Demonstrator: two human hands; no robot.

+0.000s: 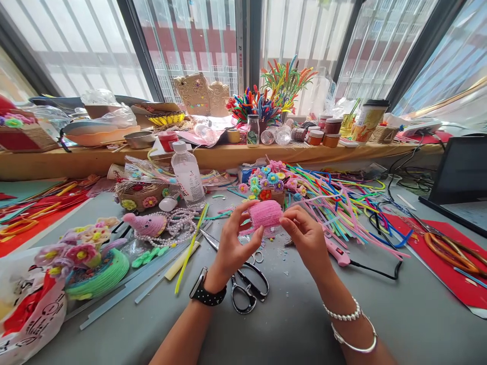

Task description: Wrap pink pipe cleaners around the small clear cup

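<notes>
A fuzzy pink roll of coiled pipe cleaner (265, 214) is held up above the grey table, in the middle of the view. My left hand (236, 242) grips it from the left, thumb below and fingers behind. At the roll's right end, my right hand (304, 234) pinches with thumb and forefinger, seemingly on a strand of pink pipe cleaner; the exact tip is hard to make out. Black-handled scissors (247, 289) lie under my left wrist. A pink glue gun (338, 252) rests just right of my right hand, its cord trailing right.
Loose pipe cleaners (342, 203) heap behind my right hand. A water bottle (187, 175), bead strings (184, 223) and glue sticks (125, 289) lie left. Orange-handled pliers (452, 253) sit on red sheets at right, near a laptop (460, 177). Jars and cups crowd the windowsill (213, 156).
</notes>
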